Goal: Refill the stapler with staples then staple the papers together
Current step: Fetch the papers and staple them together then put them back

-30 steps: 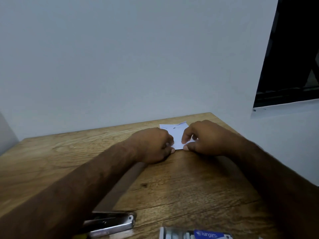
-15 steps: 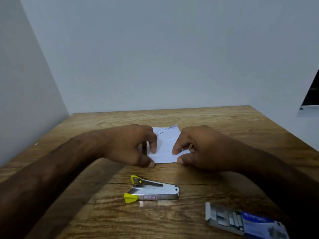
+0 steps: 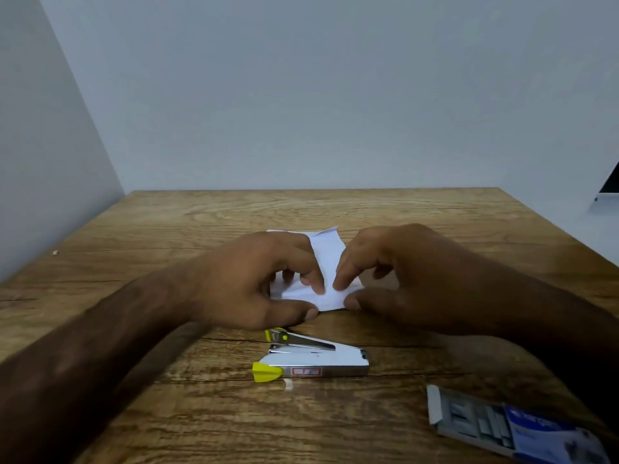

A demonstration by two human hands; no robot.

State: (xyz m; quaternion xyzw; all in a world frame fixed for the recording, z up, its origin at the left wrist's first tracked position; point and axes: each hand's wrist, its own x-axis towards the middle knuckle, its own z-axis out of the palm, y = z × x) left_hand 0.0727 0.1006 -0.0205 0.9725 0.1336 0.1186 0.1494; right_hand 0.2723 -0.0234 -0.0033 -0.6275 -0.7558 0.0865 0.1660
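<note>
Small white papers [image 3: 330,259] lie on the wooden table [image 3: 167,229], a little past its middle. My left hand [image 3: 254,283] pinches their left side with thumb and fingertips. My right hand [image 3: 402,279] pinches their right side the same way. The hands hide much of the sheets. A silver stapler [image 3: 311,358] with yellow plastic ends lies on its side just in front of my hands, untouched. A staple box [image 3: 509,426], blue with its grey tray slid partly out, lies near the front right corner with staple strips showing.
Grey walls close the table at the back and on the left. A small pale speck [image 3: 55,252] lies near the table's left edge. A dark window edge [image 3: 611,185] shows at the far right.
The camera has tilted down and turned left, bringing the stapler and staple box into full view. Both hands stay on the papers, their fingers shifted slightly on the sheets.
</note>
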